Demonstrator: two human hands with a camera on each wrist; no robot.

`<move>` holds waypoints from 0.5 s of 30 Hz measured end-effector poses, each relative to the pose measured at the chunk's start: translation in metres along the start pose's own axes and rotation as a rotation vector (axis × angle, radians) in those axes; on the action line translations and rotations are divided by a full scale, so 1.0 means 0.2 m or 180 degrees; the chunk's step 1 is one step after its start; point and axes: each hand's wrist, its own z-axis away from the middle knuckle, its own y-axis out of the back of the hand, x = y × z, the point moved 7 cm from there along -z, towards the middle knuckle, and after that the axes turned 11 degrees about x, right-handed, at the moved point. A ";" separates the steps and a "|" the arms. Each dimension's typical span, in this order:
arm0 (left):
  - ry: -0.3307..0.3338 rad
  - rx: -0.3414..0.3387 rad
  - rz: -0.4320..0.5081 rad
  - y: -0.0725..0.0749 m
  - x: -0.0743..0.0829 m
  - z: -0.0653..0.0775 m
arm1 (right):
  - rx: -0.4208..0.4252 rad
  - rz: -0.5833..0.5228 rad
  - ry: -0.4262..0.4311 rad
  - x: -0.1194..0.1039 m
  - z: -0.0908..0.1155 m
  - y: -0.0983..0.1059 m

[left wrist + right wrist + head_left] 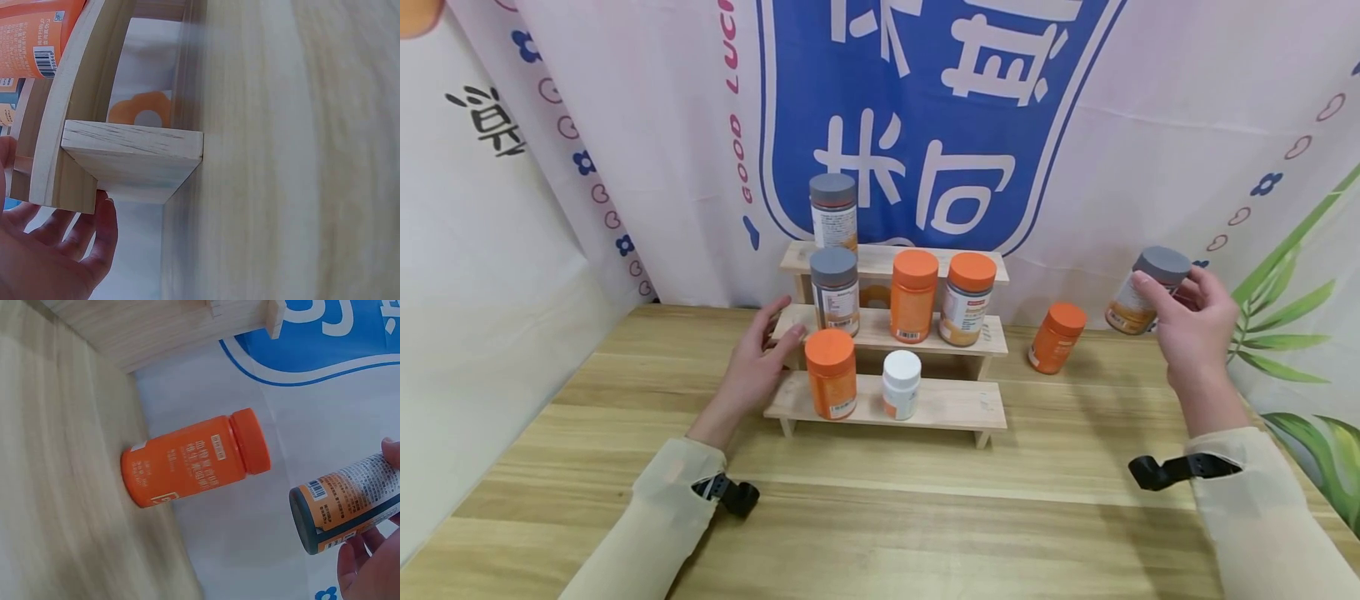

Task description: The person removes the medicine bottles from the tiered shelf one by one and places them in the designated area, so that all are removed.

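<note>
My right hand [1202,321] grips a grey-lidded supplement jar [1138,292] with an orange-and-white label, holding it tilted above the table at the right. In the right wrist view, the jar's dark base [303,522] points away from the fingers. Nearest to it, an orange jar [1057,337] stands upright on the table. My left hand [756,367] holds the left end of a three-step wooden display rack [955,404], thumb at the middle step. The left wrist view shows its fingers [103,240] around the step's end, partly hidden by the wood.
On the rack stand a grey-lidded jar [833,212] on top, then another grey-lidded jar [835,292], an orange jar [913,296] and an orange-lidded jar [967,300]. The lowest step bears an orange jar [831,375] and a small white bottle [901,385]. A printed curtain [685,167] hangs behind.
</note>
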 end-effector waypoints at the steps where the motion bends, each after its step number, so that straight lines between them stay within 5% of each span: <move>1: 0.0001 0.0000 0.0001 0.00 0.00 0.00 | -0.0011 0.0063 -0.0042 0.01 0.00 0.00; 8: 0.0002 -0.0014 0.0004 0.00 0.00 0.00 | -0.0266 0.0452 -0.0224 0.13 0.01 -0.05; 15: 0.0012 -0.0006 0.0006 0.00 -0.01 0.00 | -0.0389 0.0430 -0.0399 0.25 0.04 -0.09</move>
